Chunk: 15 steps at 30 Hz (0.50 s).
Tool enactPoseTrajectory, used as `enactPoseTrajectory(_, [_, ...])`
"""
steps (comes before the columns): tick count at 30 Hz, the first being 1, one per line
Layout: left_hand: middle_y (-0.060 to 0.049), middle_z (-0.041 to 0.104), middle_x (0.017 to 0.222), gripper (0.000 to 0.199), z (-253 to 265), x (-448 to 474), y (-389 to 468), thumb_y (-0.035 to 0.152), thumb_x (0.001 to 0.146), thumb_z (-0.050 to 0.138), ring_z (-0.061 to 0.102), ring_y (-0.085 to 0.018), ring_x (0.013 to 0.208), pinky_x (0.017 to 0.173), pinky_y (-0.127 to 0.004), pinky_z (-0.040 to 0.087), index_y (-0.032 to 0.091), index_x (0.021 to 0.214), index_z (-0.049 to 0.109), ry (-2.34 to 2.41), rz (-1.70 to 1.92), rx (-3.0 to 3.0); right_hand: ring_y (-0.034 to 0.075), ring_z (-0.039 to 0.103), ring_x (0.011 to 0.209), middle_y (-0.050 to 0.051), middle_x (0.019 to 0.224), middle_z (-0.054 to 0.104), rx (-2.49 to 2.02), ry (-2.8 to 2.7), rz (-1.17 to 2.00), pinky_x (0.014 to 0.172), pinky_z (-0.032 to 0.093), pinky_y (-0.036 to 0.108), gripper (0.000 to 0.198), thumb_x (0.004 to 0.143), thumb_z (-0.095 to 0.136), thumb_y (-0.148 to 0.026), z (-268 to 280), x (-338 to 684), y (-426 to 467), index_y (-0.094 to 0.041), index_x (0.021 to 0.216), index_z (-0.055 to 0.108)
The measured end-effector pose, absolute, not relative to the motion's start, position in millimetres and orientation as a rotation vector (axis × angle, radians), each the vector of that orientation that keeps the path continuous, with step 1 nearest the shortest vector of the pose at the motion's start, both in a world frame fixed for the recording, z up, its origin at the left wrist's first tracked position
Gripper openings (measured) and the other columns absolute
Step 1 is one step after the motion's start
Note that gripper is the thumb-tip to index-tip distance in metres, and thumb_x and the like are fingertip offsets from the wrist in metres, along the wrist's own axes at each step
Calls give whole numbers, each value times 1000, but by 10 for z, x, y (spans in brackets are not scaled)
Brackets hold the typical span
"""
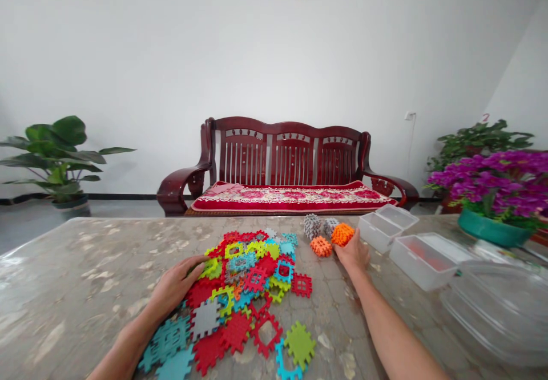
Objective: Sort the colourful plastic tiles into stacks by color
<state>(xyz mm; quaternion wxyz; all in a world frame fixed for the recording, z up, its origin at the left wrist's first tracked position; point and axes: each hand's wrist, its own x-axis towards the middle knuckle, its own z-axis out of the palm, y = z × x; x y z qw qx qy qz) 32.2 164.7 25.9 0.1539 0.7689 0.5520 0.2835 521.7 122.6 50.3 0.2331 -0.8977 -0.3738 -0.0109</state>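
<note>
A heap of interlocking puzzle tiles [235,328] in red, lime, blue and grey spreads over the middle of the table. My left hand [177,282] rests at the heap's left edge, fingers stretched out and apart, the tips by a lime tile [212,268]. Right of the heap, my right hand [355,251] grips a stack of orange tiles [342,234]. Just in front of that stack lies another orange tile pile [321,246]. Two grey tile stacks [312,226] stand behind, one partly hidden by the orange stack.
Clear plastic boxes [422,263] stand at the right, one with something reddish inside. A large clear lid or tub [500,311] lies nearer me. Purple flowers in a green pot [494,229] sit at the far right. Beyond the table [94,277] is a wooden bench [291,146].
</note>
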Motion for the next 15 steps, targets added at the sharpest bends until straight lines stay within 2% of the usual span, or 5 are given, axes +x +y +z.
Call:
enactPoseTrajectory(7, [-3, 74, 120, 51, 281, 330, 1638, 56, 88, 40, 66, -26, 113, 103, -38, 48, 25, 113, 72, 1604, 801, 2209, 38, 61, 109, 19, 116, 67, -2466, -996, -124, 90, 46, 47, 90, 76, 64, -48, 498, 5302, 1211, -12, 148, 23])
enactPoseTrajectory(15, [-3, 72, 123, 50, 255, 322, 1653, 55, 89, 40, 65, -25, 115, 105, -38, 46, 26, 116, 71, 1625, 784, 2241, 39, 64, 102, 19, 106, 69, -2483, -992, -183, 83, 47, 48, 82, 75, 63, -54, 460, 5508, 1156, -15, 140, 32])
